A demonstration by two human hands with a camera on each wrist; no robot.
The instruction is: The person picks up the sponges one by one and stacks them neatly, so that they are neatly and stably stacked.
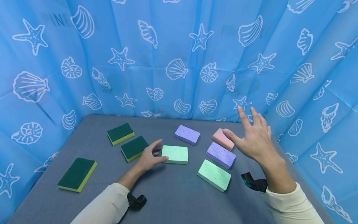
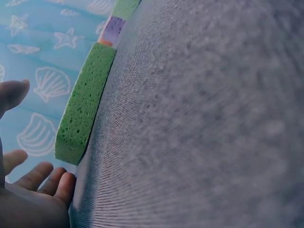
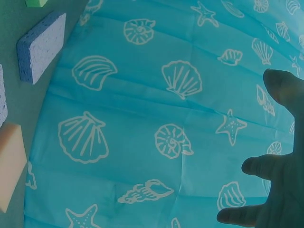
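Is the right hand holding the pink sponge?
No: in the head view the right hand hovers open, fingers spread, above the pink sponge without gripping it.

Three green-and-yellow scouring sponges (image 1: pixel 120 133) lie to my left on the grey worktop (image 1: pixel 173 196); blue seashell-printed curtain (image 1: pixel 179 56) hangs behind it.

Seemingly bare cloth (image 1: pixel 173 193) before crowded sponges (image 1: pixel 175 154).

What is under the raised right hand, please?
The right hand hovers open above the grey table, and the pink sponge lies partly beneath it. The sponge's far end and the table behind the palm are covered, so nothing more can be told there.
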